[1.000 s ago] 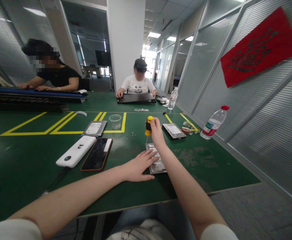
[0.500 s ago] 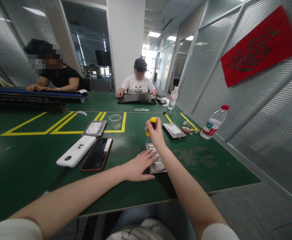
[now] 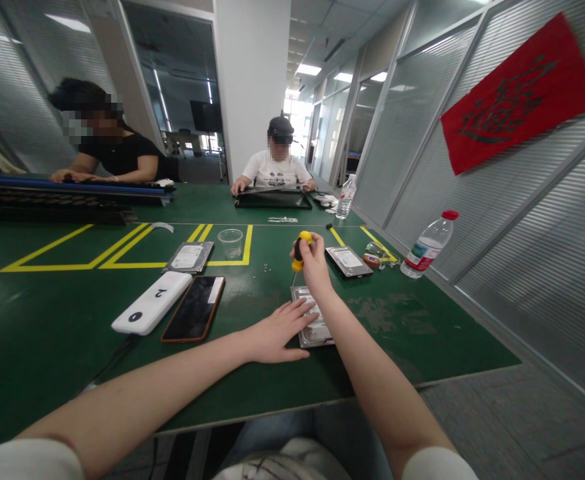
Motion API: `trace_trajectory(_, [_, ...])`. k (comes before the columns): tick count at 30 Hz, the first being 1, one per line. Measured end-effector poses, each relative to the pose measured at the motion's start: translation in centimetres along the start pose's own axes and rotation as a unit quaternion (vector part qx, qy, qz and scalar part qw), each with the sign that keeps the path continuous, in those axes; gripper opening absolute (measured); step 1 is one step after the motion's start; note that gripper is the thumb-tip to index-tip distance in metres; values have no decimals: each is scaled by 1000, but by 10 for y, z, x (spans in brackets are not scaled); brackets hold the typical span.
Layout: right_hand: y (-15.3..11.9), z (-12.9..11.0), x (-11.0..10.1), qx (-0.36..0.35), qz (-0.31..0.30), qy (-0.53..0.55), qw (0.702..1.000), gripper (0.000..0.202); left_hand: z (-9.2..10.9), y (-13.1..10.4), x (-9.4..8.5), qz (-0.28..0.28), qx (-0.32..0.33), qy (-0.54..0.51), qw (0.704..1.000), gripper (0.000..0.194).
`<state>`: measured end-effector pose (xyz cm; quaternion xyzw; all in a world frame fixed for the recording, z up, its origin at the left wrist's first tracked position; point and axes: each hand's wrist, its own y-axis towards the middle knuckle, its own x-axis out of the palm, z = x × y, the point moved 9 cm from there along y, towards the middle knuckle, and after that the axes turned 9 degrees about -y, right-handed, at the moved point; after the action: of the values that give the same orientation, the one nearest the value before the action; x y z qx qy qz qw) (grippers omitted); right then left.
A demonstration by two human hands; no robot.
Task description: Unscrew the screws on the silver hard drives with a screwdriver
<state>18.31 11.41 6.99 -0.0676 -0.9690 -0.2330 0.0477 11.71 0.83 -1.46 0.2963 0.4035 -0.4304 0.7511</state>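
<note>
A silver hard drive (image 3: 317, 335) lies on the green table in front of me, partly covered by my hands. My left hand (image 3: 285, 331) rests flat across it with the fingers spread. Above the drive's far left corner, my right hand (image 3: 313, 257) grips a yellow and black screwdriver (image 3: 301, 251). The screwdriver stands nearly upright, its thin shaft reaching down to that corner; the exact contact of the tip is too small to make out. Several tiny screws (image 3: 266, 267) lie on the table just beyond the drive.
Left of me are a white power bank (image 3: 152, 303), a phone (image 3: 195, 309), another hard drive (image 3: 188, 257) and a clear plastic cup (image 3: 231, 245). On the right lie a third drive (image 3: 348, 261), a tape roll (image 3: 371, 261) and a red-capped bottle (image 3: 429, 245). Two people sit across.
My right hand's fingers have shifted on the screwdriver handle, showing more of its black part. My left hand stays put. The person opposite has tilted a dark panel.
</note>
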Motion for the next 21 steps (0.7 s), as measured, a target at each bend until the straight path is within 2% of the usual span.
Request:
trace_trajectory(4, [-1, -6, 0, -17, 6, -25, 1000, 41, 1, 0, -1, 7, 6, -5, 1000, 84])
trace_trajectory(8, [2, 1, -1, -3, 4, -49, 999, 42, 0, 0, -1, 11, 12, -6, 1000, 85])
trace_trajectory(13, [2, 11, 4, 13, -20, 16, 1000, 47, 0, -1, -1, 6, 11, -3, 1000, 85])
trace_trajectory(21, [-2, -5, 10, -14, -34, -21, 999, 37, 0, 0, 0, 1, 1, 0, 1000, 87])
